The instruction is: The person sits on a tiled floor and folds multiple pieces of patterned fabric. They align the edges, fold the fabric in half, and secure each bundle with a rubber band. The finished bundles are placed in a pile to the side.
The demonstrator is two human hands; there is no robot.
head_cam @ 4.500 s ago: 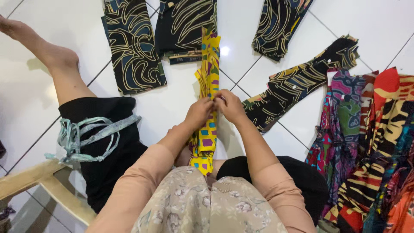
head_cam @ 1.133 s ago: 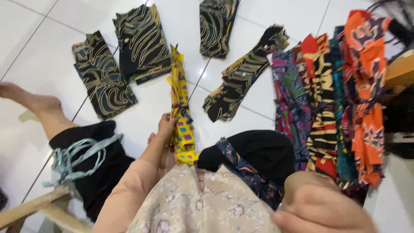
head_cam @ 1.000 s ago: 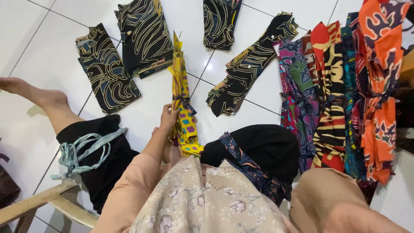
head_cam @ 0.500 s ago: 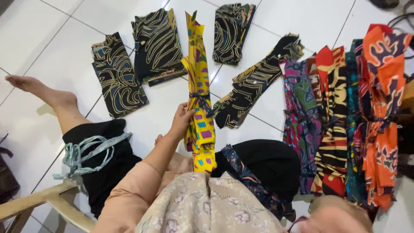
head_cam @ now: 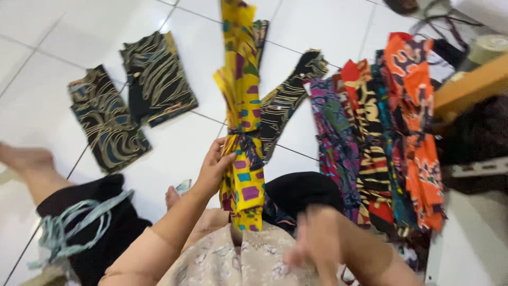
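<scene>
The left hand (head_cam: 216,168) has its fingers clamped on the tied waist of a long, folded yellow patterned cloth strip (head_cam: 241,122). It looks light, soft and floppy, so that bound middle seems the surest place to grip. The right hand (head_cam: 317,241) is blurred; I cannot tell how its fingers stand.

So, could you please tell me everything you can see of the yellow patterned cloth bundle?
The yellow patterned cloth bundle is a long, gathered strip of printed fabric, yellow with purple, teal and red blocks. A dark band cinches it about midway. It is raised, running from the person's lap up toward the top of the picture, above the white tiled floor. The left hand has its grip at the cinch; the right hand, blurred, is clear of it.
</scene>
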